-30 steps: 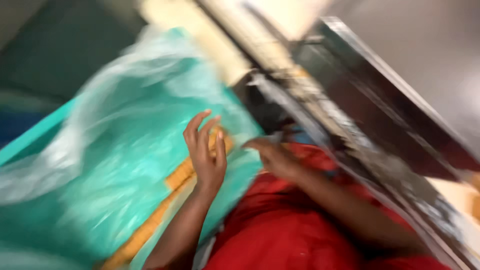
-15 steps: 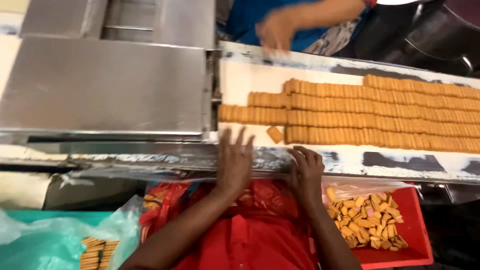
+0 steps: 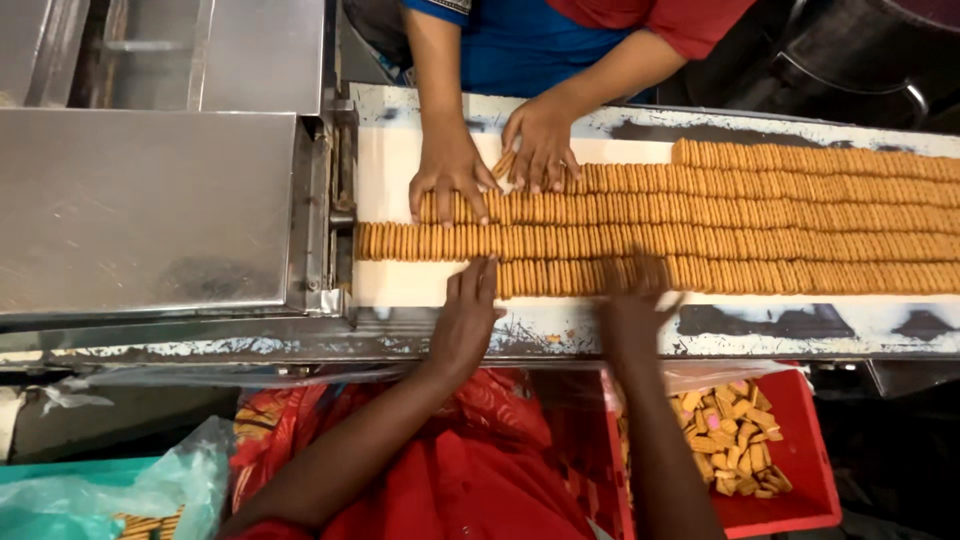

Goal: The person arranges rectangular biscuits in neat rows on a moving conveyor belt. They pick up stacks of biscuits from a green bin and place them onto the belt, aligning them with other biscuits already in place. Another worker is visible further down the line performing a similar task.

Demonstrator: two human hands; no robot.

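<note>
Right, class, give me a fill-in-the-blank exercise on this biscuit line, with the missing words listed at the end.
1. The biscuits lie in long rows on a white ____.
2. The person's left hand and right hand reach the row ____ to them.
3. The loose broken biscuits sit in a ____ crate below the belt.
4. A co-worker's two hands press on the ____ rows.

Missing words: conveyor belt; nearest; red; far

Matt brushed-metal machine cover (image 3: pixel 150 205), glossy red plastic crate (image 3: pixel 800 480), scuffed white conveyor belt (image 3: pixel 410 285)
</note>
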